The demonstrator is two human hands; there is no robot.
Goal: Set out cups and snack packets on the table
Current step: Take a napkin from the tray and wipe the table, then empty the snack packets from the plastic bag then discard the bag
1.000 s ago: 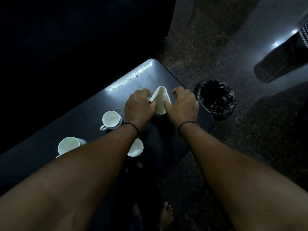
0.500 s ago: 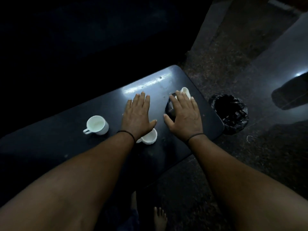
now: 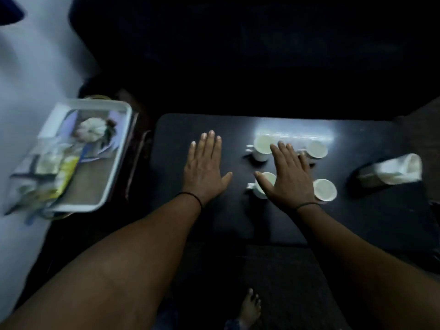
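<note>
A dark rectangular table with rounded corners, four small white ceramic cups clustered right of centre, a white cloth-wrapped bundle lay near its right end.

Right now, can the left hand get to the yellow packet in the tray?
Probably yes. The left hand is open and holds nothing, the yellow packet lies uncovered in the tray off the table's left end, and nothing stands between.
</note>
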